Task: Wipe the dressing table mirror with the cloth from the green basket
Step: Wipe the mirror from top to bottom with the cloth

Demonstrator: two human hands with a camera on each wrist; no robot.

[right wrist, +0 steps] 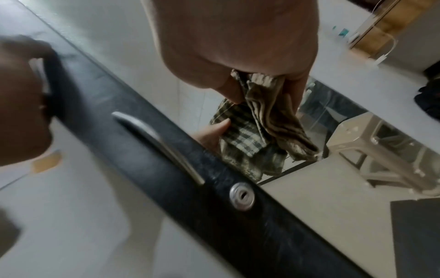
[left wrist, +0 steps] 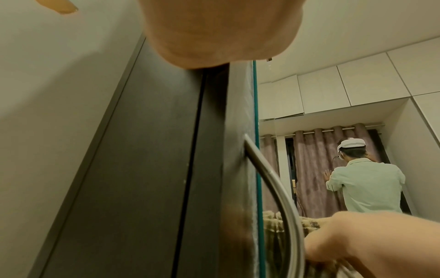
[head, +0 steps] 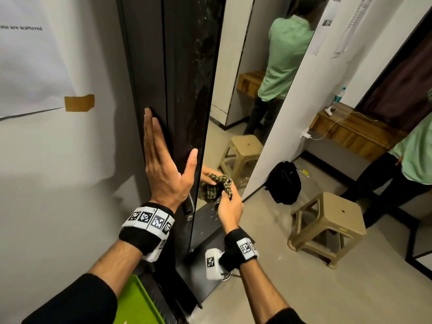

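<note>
A tall mirror is set in a dark, speckled door frame seen edge-on. My left hand lies flat with straight fingers against the dark frame, thumb spread toward the mirror edge. My right hand pinches a bunched green-and-cream checked cloth low against the glass, where its reflection shows. In the right wrist view the cloth hangs from my fingers right at the mirror. A green basket sits at the bottom, below my left forearm.
A curved metal handle and a keyhole lock sit on the dark frame. A beige plastic stool and a black backpack stand on the floor to the right. Another person in a green shirt stands far right.
</note>
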